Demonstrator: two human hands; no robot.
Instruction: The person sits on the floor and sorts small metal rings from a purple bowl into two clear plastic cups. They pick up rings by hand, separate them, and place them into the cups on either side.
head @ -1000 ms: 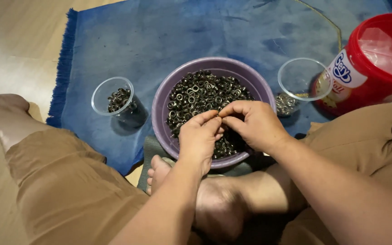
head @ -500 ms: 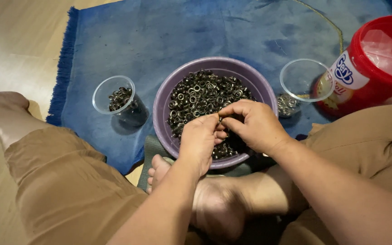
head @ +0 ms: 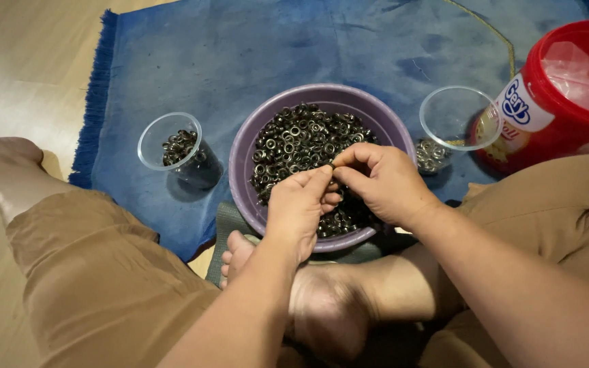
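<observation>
Left hand and right hand held together over purple bowl, fingertips meeting. Small metal ring pinched between fingertips of both hands; which hand bears grip cannot be told. Bowl filled with dark metal rings, set on blue mat ahead of crossed legs. Clear cup with few rings placed left of bowl. Second clear cup placed right of bowl. Red bucket seen just beyond that cup.
</observation>
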